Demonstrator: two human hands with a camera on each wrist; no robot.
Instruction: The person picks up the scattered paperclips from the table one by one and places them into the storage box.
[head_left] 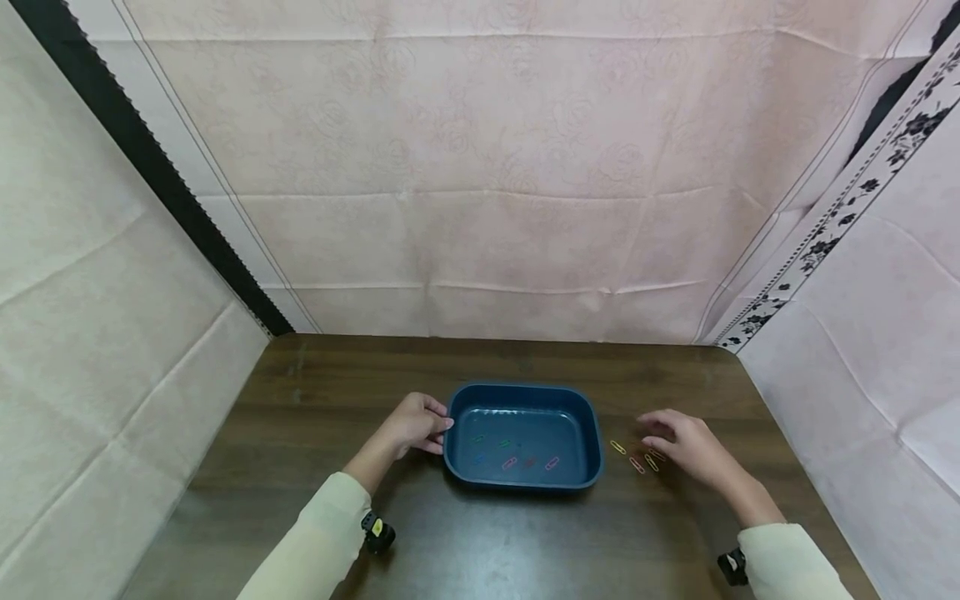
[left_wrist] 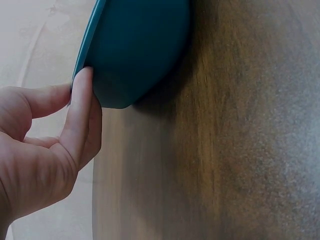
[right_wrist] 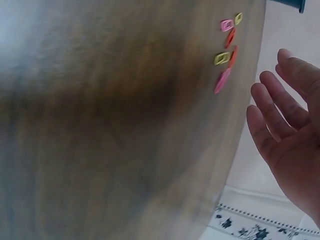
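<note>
A blue rectangular plastic tray [head_left: 525, 415] sits on the table. My left hand [head_left: 420, 423] pinches its left rim between thumb and fingers, as the left wrist view shows at the tray wall [left_wrist: 135, 45]. Several small paper clips in green, blue, red and pink, such as a pink clip [head_left: 552, 463], lie spread on the tray floor. To the right of the tray is a loose group of clips, among them a yellow paper clip [head_left: 617, 447] and a pink paper clip [right_wrist: 223, 81]. My right hand [head_left: 682, 446] hovers beside them, fingers loosely bent and holding nothing.
The brown wooden table [head_left: 487, 550] has a pale cloth [head_left: 510, 208] hanging behind it and more cloth at both sides. A flower-patterned border [head_left: 825, 233] runs along the right cloth. Each wrist wears a small black camera [head_left: 377, 533].
</note>
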